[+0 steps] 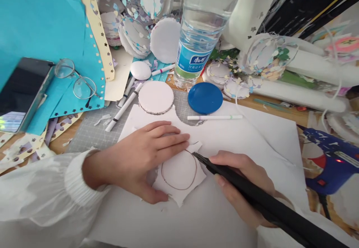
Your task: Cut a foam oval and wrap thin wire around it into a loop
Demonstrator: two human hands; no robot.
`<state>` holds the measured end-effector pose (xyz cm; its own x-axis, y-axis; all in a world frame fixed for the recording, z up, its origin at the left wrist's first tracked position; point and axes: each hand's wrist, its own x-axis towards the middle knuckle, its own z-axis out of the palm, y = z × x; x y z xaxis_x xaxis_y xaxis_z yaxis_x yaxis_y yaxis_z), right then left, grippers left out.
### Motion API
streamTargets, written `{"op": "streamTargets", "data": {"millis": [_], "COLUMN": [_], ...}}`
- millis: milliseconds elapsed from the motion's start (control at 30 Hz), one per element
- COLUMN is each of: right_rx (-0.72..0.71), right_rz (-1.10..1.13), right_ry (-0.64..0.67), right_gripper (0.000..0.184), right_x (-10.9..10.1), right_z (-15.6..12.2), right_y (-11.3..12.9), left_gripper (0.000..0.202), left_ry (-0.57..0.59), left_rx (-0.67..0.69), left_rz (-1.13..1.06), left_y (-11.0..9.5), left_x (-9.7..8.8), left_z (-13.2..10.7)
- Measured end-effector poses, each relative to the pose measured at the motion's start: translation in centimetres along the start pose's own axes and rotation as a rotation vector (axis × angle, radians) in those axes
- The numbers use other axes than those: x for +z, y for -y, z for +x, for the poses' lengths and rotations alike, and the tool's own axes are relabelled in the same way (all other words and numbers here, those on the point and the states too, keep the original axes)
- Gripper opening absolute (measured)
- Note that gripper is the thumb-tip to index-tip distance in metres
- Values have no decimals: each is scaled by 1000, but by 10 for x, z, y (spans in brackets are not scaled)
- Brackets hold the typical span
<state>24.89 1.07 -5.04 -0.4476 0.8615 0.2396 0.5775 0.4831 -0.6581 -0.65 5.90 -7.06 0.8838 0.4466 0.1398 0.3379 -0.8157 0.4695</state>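
the left hand lies flat, fingers stretched and together, palm down on a small white piece with a rough edge. a brown circle is drawn on the piece; the fingers cover its far side and the thumb rests at its near left edge. the right hand is closed around a black tool, held like a pen, with its tip touching the circle's line on the right side of the piece, just beside the left fingertips. the piece sits between the two hands, on top of a big white sheet that runs under both.

just beyond the left hand a white disc lies at a scooped-out notch in the sheet's edge, on a grey mat. to the left of the disc two markers lie slanted. beyond the right hand there's a thin pen on the sheet, then a blue lid, and behind that a water bottle standing upright. far left of the left hand, glasses rest on teal paper next to a phone. to the right of the right hand lies a blue glue gun.
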Motion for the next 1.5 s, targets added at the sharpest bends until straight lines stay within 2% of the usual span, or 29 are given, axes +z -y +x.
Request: {"op": "streamTargets", "data": {"millis": [233, 367, 633, 1000, 1067, 1167, 1200, 1367, 1500], "right_rx": [-58, -60, -125, -110, -74, 48, 64, -71, -9], "right_rz": [-29, -119, -163, -105, -117, -122, -112, -55, -81], "right_ry": [33, 93, 55, 26, -39, -249, -283, -197, -157], "right_gripper": [29, 19, 24, 24, 24, 23, 24, 31, 30], "right_x": [5, 8, 6, 2, 3, 3, 3, 5, 9], "right_z": [-1, 0, -6, -3, -7, -14, -16, -12, -9], "right_y": [-2, 0, 2, 5, 9, 13, 13, 8, 5], "left_gripper": [88, 86, 84, 86, 86, 87, 86, 73, 73], "left_ry": [18, 17, 21, 31, 24, 14, 15, 30, 20], "left_rx": [-12, -28, -58, -67, -66, -57, -55, -64, -59], "left_rz": [18, 24, 42, 56, 59, 72, 81, 108, 103], "left_y": [-2, -3, -5, -7, -7, -7, -7, -8, -9], "left_x": [-1, -1, 0, 2, 3, 3, 4, 3, 3], "left_z": [0, 0, 1, 0, 0, 0, 0, 1, 1]}}
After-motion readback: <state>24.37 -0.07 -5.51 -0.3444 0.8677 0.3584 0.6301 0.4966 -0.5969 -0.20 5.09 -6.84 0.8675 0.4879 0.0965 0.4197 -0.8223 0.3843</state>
